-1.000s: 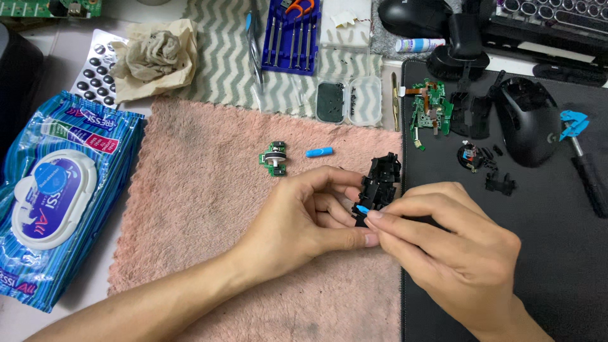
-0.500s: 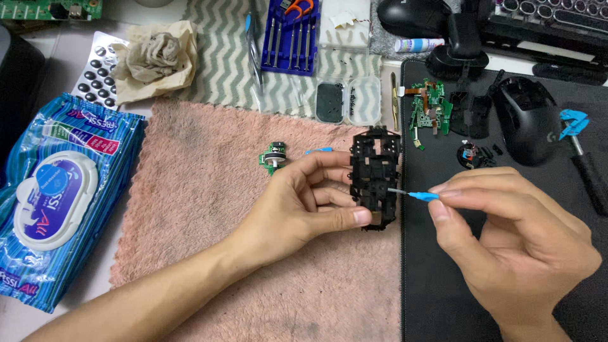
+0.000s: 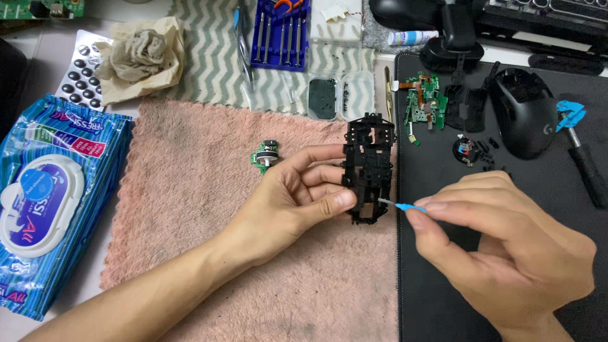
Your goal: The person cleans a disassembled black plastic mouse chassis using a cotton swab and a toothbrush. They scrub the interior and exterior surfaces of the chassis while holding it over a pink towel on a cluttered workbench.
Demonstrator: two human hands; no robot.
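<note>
The left hand holds a black plastic frame upright above the right edge of the pink towel, thumb pressed on its lower left side and fingers closed behind it. The frame is an open skeleton of ribs, small square windows and pegs, taller than wide, matte black all over, with a narrower top end and a ragged bottom edge. The right hand pinches a small blue-handled brush between thumb and forefinger; its thin pale tip touches the lower right side of the frame. The two hands stay apart, joined only through brush and frame.

On the towel, just left of the left hand's fingers, lies a small green circuit board with a wheel. A black mat covers the right part of the worktop. Near its far edge lie a larger green circuit board, a black mouse shell and several loose black parts. A blue screwdriver set and a clear parts box sit on a zigzag cloth at the far edge. A blue pack of wet wipes lies along the left edge, with a crumpled tissue beyond it.
</note>
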